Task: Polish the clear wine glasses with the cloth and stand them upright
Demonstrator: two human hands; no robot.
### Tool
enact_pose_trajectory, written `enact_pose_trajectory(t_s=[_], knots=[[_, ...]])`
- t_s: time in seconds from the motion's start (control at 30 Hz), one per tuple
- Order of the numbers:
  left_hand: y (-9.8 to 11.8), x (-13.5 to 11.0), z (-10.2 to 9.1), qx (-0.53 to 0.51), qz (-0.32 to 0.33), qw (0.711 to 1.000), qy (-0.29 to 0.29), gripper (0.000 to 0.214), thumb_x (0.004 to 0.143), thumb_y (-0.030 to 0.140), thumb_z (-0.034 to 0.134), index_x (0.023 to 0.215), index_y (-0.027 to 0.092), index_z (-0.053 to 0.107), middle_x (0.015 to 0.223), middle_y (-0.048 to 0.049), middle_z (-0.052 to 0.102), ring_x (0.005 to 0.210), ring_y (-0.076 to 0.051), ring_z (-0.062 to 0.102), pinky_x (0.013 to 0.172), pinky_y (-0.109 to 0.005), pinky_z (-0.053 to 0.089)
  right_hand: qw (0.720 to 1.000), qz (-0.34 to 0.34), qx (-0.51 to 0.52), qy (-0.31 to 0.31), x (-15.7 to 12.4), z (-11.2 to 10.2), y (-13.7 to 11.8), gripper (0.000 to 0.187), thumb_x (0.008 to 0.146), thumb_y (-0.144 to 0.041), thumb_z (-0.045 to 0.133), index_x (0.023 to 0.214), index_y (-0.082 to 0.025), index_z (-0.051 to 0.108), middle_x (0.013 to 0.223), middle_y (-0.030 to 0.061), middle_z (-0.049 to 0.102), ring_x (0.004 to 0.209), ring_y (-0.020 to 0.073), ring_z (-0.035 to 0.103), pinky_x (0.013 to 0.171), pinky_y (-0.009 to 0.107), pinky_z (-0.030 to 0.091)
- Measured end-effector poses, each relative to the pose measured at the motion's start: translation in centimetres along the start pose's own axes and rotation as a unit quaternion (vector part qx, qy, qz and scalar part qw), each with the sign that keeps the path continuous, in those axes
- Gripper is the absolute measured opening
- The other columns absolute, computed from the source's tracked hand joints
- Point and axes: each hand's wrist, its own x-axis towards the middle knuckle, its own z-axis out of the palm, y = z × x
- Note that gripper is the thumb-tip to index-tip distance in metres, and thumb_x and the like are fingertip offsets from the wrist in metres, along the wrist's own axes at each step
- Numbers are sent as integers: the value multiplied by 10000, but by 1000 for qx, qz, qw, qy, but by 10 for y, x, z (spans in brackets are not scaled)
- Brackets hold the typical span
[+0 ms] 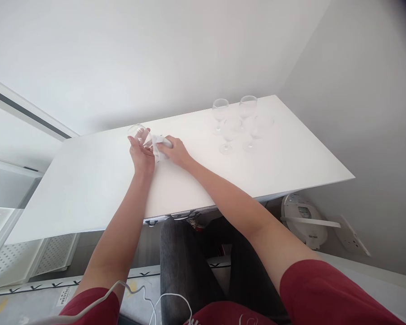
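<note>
My left hand [141, 151] is closed round a clear wine glass [138, 132], which it holds over the far middle of the white table [88, 189]. My right hand [176, 150] grips a white cloth [159, 142] and presses it against the glass. The two hands meet at the glass. Part of the glass is hidden behind my fingers and the cloth.
Several clear wine glasses [238, 122] stand upright in a cluster at the table's far right. A white wall runs close behind the table. On the floor to the right lie a round white appliance [302, 219] and a power strip [352, 234]. White perforated shelves [27, 253] stand at the left.
</note>
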Motion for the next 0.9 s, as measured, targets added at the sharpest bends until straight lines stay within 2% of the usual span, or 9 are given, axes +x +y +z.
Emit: enact_pose_trajectory(t_s=[0.07,0.17,0.33,0.43,0.5,0.57,0.63,0.7,0.9], knots=[[0,-3,0,9,15,1000,-5,744,882,871,430,1242,265,665,1488,-126,612,994,-188,748,795,-278,617,996,-25,-84,-19,-4,5,0,238,861,-418,657,823,-197,577,839,-14,599,781,142,525,696,244,429],[1,-7,1,2,27,999,-27,696,879,836,508,1282,287,653,1523,-130,564,1142,-251,733,916,-343,614,982,-66,-178,7,-9,3,-5,88,866,-292,586,892,-215,553,851,-8,595,786,164,521,705,256,427],[2,-10,2,-2,46,998,-39,654,854,769,638,1341,333,628,1570,-119,510,1273,-290,679,1062,-389,557,937,-140,-318,39,-16,-3,-12,332,824,-130,460,1113,-217,600,1020,45,661,942,209,566,852,293,434],[0,-8,0,-4,50,998,-35,621,857,750,654,1341,361,632,1588,-104,496,1288,-282,671,1059,-373,548,922,-94,-375,-15,-19,0,-10,189,923,-245,451,955,-219,635,796,9,613,748,187,536,720,270,396],[-2,-7,-2,-1,53,998,-34,610,860,735,667,1346,368,633,1587,-100,496,1284,-275,675,1034,-351,548,900,-68,-428,-40,-20,4,-8,254,967,-347,460,824,-214,624,721,6,566,680,178,503,664,272,361],[-4,-6,-2,5,59,998,-32,602,864,717,678,1351,366,636,1575,-101,507,1267,-270,684,1001,-330,549,876,-62,-476,-38,-22,7,-7,266,978,-348,456,879,-205,657,833,34,606,699,176,523,647,275,355],[-5,-6,-2,14,62,998,-30,591,873,700,683,1352,358,642,1559,-103,523,1244,-267,693,965,-319,552,858,-62,-509,-37,-25,9,-6,279,962,-281,461,1123,-216,680,1088,68,633,740,173,564,655,278,383],[-6,-7,-2,17,60,998,-30,575,876,681,694,1345,350,653,1539,-104,541,1220,-262,702,937,-310,554,841,-66,-535,-57,-28,10,-6,409,950,-242,470,1327,-255,629,1308,87,586,787,174,604,716,299,435],[-7,-7,-2,4,50,998,-31,567,836,617,781,1315,331,681,1503,-106,577,1176,-242,716,902,-293,547,794,-60,-591,-132,-28,15,-2,413,963,-234,460,1320,-216,668,1428,129,590,1089,254,660,931,402,461]])
